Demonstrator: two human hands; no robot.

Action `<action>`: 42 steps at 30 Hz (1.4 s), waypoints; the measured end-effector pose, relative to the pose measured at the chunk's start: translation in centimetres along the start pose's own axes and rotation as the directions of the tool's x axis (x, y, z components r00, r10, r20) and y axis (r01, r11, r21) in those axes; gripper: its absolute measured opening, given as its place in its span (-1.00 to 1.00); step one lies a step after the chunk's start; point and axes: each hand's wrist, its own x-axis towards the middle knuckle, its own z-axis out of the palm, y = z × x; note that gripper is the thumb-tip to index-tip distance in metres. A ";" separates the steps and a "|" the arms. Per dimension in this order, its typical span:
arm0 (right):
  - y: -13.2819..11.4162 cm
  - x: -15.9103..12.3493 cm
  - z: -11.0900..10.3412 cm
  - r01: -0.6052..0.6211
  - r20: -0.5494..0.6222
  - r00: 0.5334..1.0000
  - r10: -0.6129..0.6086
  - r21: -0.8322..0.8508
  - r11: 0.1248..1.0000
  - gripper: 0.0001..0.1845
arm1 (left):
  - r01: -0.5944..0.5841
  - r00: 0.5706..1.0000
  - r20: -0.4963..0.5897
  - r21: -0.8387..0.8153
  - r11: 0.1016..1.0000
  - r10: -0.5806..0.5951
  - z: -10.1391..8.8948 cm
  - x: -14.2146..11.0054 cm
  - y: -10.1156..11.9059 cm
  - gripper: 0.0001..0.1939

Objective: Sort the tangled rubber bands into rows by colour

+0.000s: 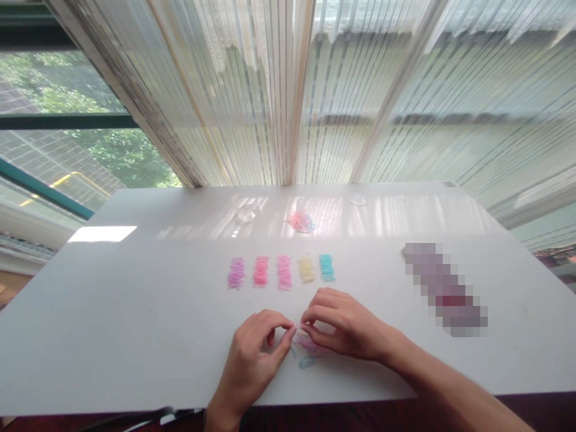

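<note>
My left hand (253, 347) and my right hand (345, 321) meet near the front of the white table (148, 336), thumb and forefinger pinched on each. A thin pale pink elastic band (297, 326) spans the small gap between their fingertips. Beneath the fingers lie loose pink and purple bands (311, 344), partly hidden by my right hand, and a teal band (306, 362). Beyond the hands, neat columns of bands stand in a row: purple (236, 273), coral pink (260, 272), pink (284, 272), yellow (306, 270) and teal (327, 267).
Farther back is a tangled pile of mixed bands (302, 222), with a clear round container (247, 214) to its left and a clear disc (359, 200) to its right. A blurred-out long object (443, 288) lies on the right. Blinds (252, 96) border the table's far edge.
</note>
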 end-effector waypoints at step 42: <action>0.6 -0.3 0.4 -0.008 -0.005 1.000 0.008 -0.030 1.000 -0.87 | -0.001 1.000 -0.006 0.017 1.000 0.001 0.1 -0.2 0.0 -0.94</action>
